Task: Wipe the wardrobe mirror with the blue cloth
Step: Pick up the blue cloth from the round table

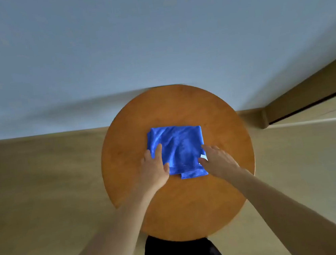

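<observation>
Both hands lie open on the folded blue cloth (176,150) mid-worktop (220,121): left hand (153,168) at 8 o'clock, right hand (218,160) at 4, grips holding nothing, seemingly poised to gather it.

Cloth's near-left corner: your left hand (154,169) covers that part of the blue cloth (176,149), so you cannot see its edge there.
Cloth's right edge: your right hand (218,160) hides it, leaving only a scrap of white tag showing.
Counter's far rim: the round counter (220,121) smears into the wall behind.
Forearms: both are cut off by the bottom edge.
Counter's base: hidden beneath the top.
</observation>
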